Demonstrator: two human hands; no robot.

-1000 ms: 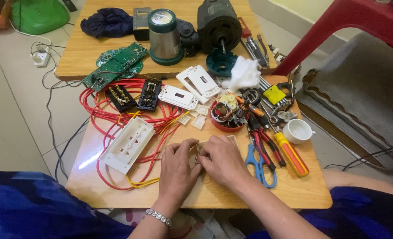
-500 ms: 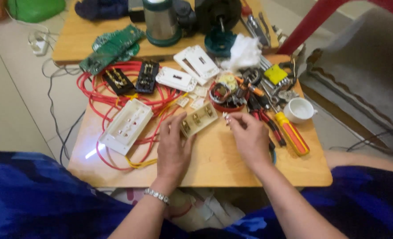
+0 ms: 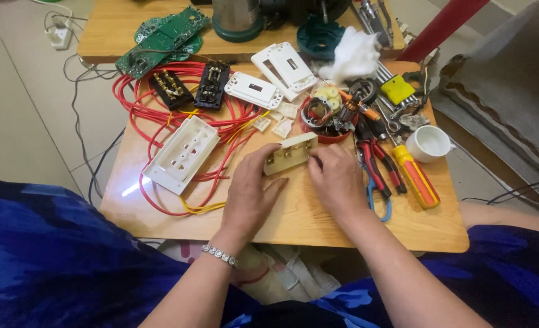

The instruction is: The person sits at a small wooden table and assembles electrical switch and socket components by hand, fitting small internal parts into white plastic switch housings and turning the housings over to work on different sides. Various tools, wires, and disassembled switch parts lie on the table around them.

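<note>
As it tilts, the socket block (image 3: 290,153) sits between both hands.

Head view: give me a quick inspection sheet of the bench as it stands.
Surface: low wooden table, crowded at the back.
Job's things: cream socket module, raised off the table.
Clutter: white socket housing, two black socket inserts, green circuit board, red bowl of parts, pliers, orange screwdriver, white cup.
Hands: left hand and right hand both grip the module.
Cables: red wires looped around the housing.
Surroundings: tiled floor.
</note>
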